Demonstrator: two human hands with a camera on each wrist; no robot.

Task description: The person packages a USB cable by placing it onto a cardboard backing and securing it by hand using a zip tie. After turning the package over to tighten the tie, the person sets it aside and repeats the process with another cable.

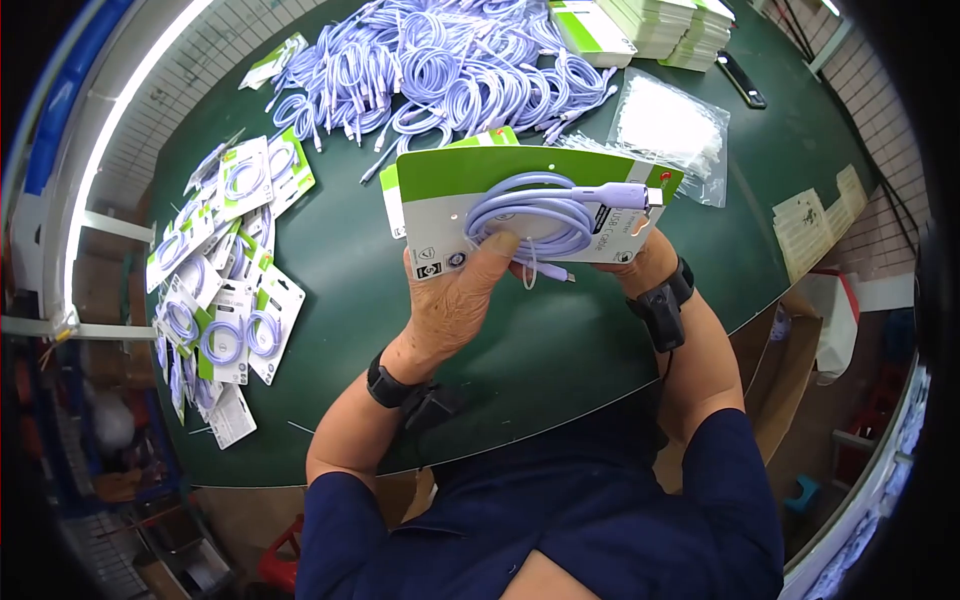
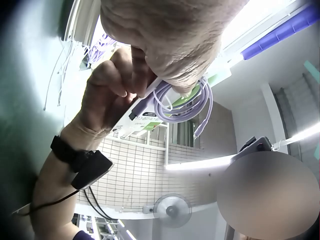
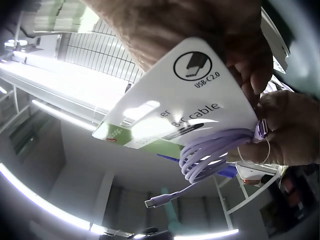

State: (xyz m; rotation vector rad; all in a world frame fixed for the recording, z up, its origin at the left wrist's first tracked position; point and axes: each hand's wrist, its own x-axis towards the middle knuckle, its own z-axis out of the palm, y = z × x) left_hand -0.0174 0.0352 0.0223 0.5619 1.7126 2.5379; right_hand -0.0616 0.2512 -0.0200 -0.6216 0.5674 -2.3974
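Note:
A white and green USB cable card is held up over the table, tilted toward the head camera. On its front lies a coiled lavender USB cable, one plug along the card's right side and the other hanging below. My left hand grips the card's lower left, its thumb pressing on the coil. A thin clear tie loops out under the coil near that thumb. My right hand is at the card's lower right, mostly hidden behind it. In the left wrist view, the fingers of that right hand curl against the card's edge.
A heap of loose lavender cables covers the back of the green table. Carded cables pile up at left. Stacked cards, a bag of clear ties and a black-handled tool lie back right.

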